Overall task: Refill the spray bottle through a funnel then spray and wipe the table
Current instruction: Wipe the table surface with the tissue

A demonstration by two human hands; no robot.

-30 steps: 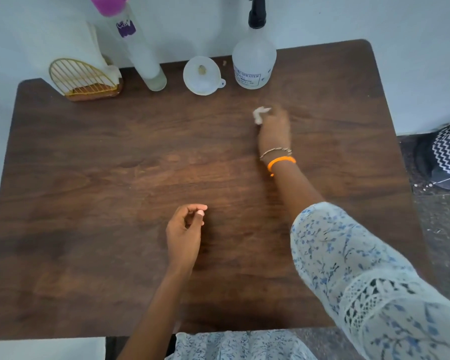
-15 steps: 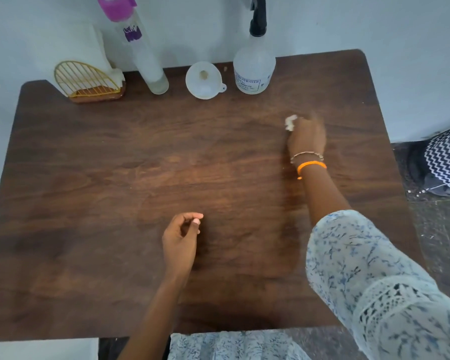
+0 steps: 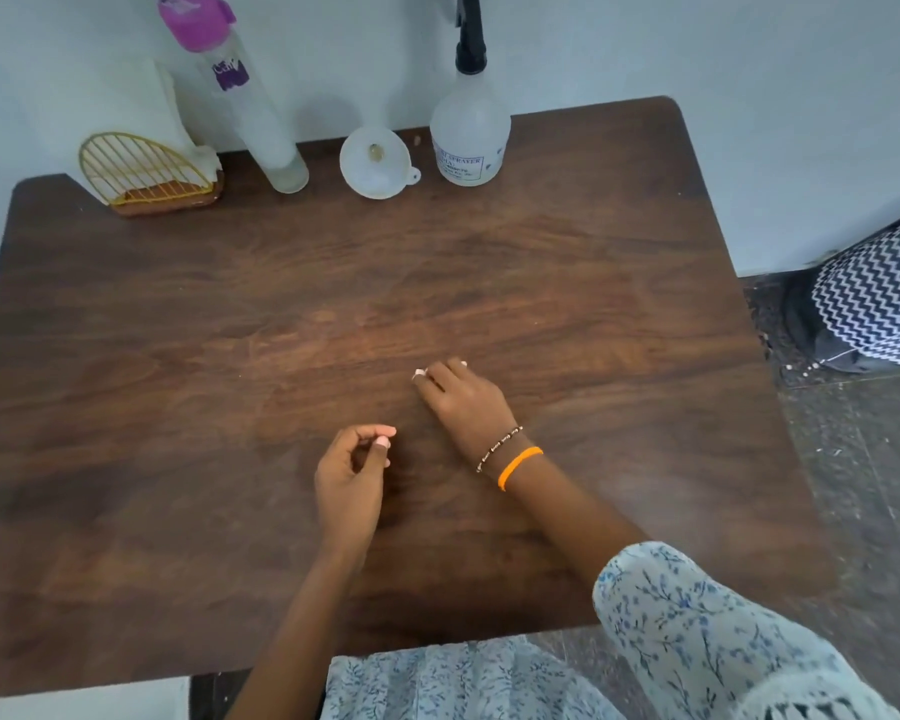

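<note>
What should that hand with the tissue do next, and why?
Probably sweep the tissue leftward. The right hand presses it to the table near the middle, and the left side looks unwiped from here. The left hand hovers, loosely curled, holding nothing.

The table point(image 3: 178, 356) under my hands is dark wood-grain with a low, smooth sheen. My spray bottle point(image 3: 470, 142) and funnel point(image 3: 375, 162) look like frosted translucent plastic. The napkin holder point(image 3: 146, 171) is thin yellow wire. My sleeve point(image 3: 697, 631) is printed cloth.
</note>
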